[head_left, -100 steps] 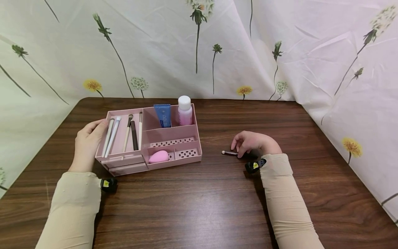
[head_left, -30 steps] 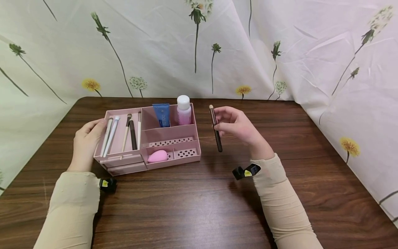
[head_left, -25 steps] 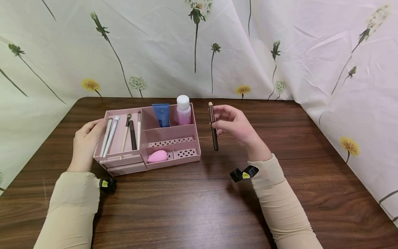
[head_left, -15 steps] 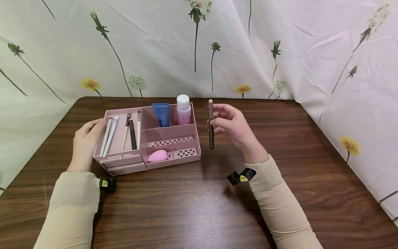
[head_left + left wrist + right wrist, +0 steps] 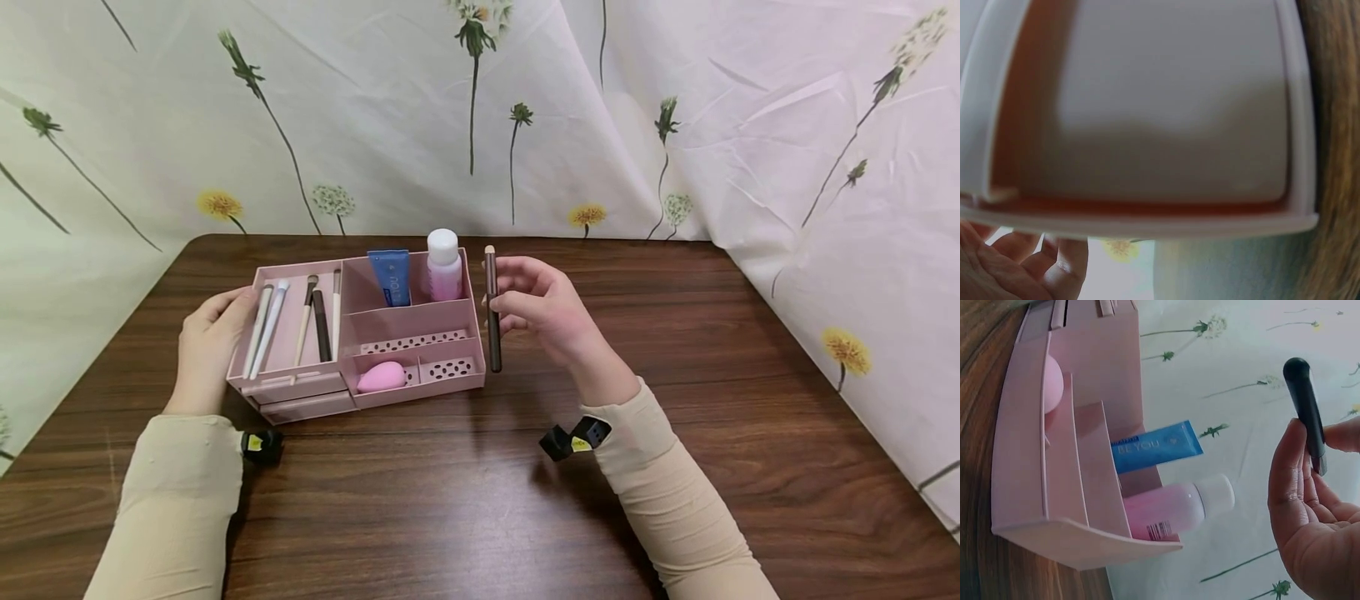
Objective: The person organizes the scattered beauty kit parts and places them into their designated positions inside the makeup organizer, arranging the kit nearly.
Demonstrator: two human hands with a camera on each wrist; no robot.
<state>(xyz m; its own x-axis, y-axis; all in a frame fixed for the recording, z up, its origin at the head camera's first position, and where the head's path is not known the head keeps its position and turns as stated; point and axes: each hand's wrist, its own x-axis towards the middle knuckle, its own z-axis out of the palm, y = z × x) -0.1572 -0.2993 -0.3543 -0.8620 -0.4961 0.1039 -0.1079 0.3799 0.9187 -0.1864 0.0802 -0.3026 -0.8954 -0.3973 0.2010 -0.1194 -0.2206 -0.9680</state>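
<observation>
A pink makeup organizer (image 5: 412,310) stands on the table, with my left hand (image 5: 206,350) resting against its left side, fingers at the outer wall. In the left wrist view those fingers (image 5: 1071,269) show beyond the wall's edge. My right hand (image 5: 551,312) pinches a dark makeup brush (image 5: 492,333) between thumb and fingers, nearly upright, pale tip up, just beside the organizer's right wall. Several brushes (image 5: 322,325) lie in the left compartment. A blue tube (image 5: 392,279) and a pink bottle with a white cap (image 5: 444,271) stand in the back one; a pink makeup sponge (image 5: 382,377) sits in front.
Two drawers (image 5: 307,404) show at the organizer's front left. The dark wood table (image 5: 450,517) extends around it on all sides. Behind hangs a white cloth with dandelion prints (image 5: 555,125).
My right hand has picked the dark makeup brush up off the table, turned it upright and carried it left to the organizer's right side. My left hand stays in place.
</observation>
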